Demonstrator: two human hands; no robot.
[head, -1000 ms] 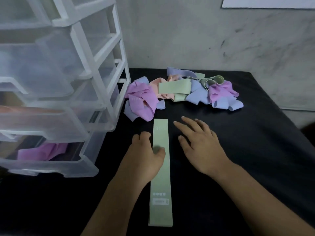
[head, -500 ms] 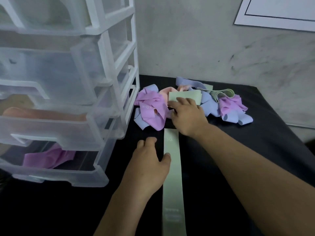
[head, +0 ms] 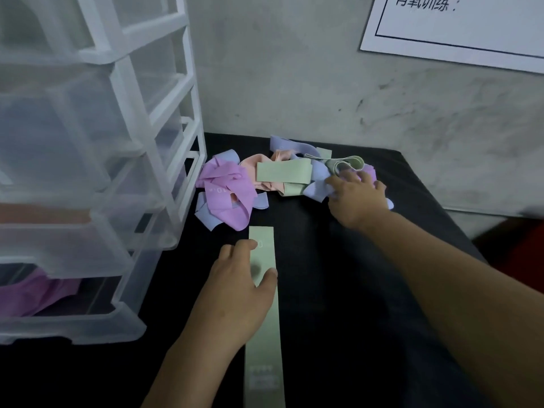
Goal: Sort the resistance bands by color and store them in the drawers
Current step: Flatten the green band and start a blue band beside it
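I've got a pale green strip (head: 263, 334) lower centre; purple, blue, pink and green pile (head: 282, 172) mid-frame; black table (head: 338, 290); clear, white-framed drawers (head: 123, 83) left.

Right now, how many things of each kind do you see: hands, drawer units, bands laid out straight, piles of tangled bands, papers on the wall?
Hands: 2, the left hand and the right hand
Drawer unit: 1
Straight green band: 1
Pile of tangled bands: 1
Paper on the wall: 1
Total: 6

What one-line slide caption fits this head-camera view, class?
Left hand pins a flat green band to the black table; right hand touches the mixed-color pile.
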